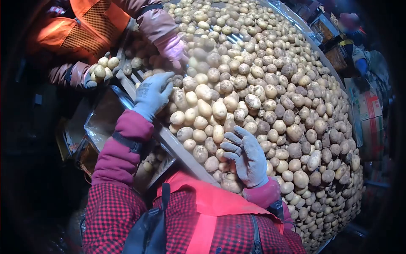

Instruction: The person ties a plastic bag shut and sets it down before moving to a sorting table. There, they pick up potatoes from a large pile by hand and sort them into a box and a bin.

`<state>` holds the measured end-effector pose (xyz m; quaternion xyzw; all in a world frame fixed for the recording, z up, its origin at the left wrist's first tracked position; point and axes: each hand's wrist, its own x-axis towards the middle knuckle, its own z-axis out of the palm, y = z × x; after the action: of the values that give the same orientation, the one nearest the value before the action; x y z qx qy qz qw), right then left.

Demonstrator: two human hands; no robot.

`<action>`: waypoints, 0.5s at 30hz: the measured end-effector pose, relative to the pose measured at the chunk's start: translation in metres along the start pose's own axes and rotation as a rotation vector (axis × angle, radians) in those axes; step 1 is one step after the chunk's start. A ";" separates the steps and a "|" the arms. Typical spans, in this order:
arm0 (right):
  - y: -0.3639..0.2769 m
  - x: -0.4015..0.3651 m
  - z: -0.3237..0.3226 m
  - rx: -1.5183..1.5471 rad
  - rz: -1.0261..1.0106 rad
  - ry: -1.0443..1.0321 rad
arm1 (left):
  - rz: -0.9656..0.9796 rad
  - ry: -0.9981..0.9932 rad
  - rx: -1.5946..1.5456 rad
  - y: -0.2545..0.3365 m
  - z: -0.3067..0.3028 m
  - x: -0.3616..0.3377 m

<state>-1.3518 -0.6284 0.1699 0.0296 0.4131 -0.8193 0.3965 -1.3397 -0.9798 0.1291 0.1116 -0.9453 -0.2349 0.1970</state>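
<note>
A wide heap of potatoes [220, 110] covers the sorting table in front of me. My left hand [153, 94], in a grey-white glove, is over the table's near edge at the left of the heap. Its fingers point toward the potatoes, and I see nothing held in it. Lower down, my right hand [247, 157], gloved alike, rests palm inward against the potatoes with its fingers apart and nothing in it. Some potatoes are pale and clean; others, mostly to the right, are darker with soil.
A co-worker in an orange vest [95, 27] stands at the upper left. One of their hands holds several potatoes [101, 70]; their pink glove [172, 50] reaches into the heap. A metal rim [179, 154] runs along my side. Cardboard boxes [370, 112] stand at the far right.
</note>
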 end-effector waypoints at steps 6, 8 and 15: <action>0.000 0.007 -0.010 0.104 0.020 -0.036 | 0.171 -0.291 0.413 -0.015 0.030 0.051; 0.000 0.006 -0.011 0.092 0.024 -0.041 | 0.196 -0.423 0.503 -0.003 0.029 0.060; 0.003 0.009 -0.015 0.048 0.029 -0.057 | 0.115 -0.573 0.508 0.010 0.034 0.070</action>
<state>-1.3602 -0.6243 0.1549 0.0218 0.3814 -0.8236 0.4192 -1.4181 -0.9788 0.1282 0.0337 -0.9948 -0.0034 -0.0960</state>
